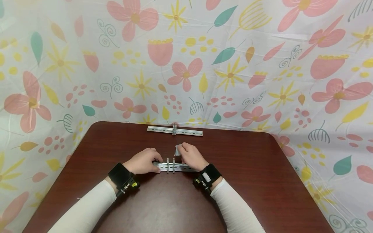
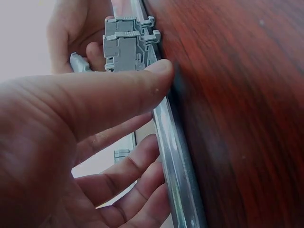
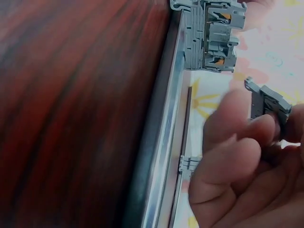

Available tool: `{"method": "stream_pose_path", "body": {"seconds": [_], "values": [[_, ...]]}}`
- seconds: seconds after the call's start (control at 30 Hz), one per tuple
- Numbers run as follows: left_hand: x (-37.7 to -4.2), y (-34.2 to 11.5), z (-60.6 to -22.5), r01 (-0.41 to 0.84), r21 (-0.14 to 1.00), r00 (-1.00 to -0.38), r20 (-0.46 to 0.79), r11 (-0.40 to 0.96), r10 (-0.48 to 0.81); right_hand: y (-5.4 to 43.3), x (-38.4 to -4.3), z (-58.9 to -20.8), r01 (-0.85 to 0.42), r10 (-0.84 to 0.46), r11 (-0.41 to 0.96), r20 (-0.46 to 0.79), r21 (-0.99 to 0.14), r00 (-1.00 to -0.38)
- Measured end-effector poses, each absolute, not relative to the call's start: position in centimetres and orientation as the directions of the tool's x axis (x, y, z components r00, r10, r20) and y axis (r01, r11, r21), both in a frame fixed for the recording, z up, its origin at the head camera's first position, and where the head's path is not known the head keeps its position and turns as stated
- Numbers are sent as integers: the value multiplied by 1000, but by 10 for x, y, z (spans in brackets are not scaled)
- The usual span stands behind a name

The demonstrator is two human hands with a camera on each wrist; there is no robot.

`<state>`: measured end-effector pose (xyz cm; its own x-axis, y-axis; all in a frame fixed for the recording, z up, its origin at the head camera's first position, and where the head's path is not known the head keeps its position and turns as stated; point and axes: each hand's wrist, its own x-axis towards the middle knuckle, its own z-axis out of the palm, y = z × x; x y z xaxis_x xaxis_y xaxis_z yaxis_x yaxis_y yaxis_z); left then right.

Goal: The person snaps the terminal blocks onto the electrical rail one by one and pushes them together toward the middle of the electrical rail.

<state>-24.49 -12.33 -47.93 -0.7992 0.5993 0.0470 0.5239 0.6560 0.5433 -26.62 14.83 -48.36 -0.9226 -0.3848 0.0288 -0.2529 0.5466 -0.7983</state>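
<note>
A slotted metal DIN rail lies across the table in front of me. Two grey terminal blocks stand upright on it, side by side near its middle. My left hand holds the rail left of them, thumb along the near edge and fingers at the far edge. Just beyond the rail, my right hand pinches a loose grey terminal block between thumb and fingers. That block is tilted and apart from the rail, partly covered by the fingertips.
Near the table's back edge lies a second DIN rail, with grey terminal blocks at its middle. The dark red wooden table has rounded back corners. Behind it hangs a flower-patterned cloth.
</note>
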Motion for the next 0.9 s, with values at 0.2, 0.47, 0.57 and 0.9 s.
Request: {"method": "stream_pose_path", "body": {"seconds": [0.2, 0.47, 0.57, 0.9], "values": [[-244, -123, -478, 512, 551, -803, 35, 659, 595, 150, -267, -484, -250, -424, 619, -48, -745, -905], [-244, -123, -480, 500, 553, -811, 29, 667, 584, 151, -265, -479, -287, -458, 700, -103, -653, -883], [-245, -124, -481, 501, 557, -811, 36, 662, 584, 152, -265, -479, -294, -467, 717, -124, -632, -875], [-244, -122, -481, 492, 556, -813, 19, 670, 582, 146, -262, -476, -295, -450, 786, -174, -543, -876]]}}
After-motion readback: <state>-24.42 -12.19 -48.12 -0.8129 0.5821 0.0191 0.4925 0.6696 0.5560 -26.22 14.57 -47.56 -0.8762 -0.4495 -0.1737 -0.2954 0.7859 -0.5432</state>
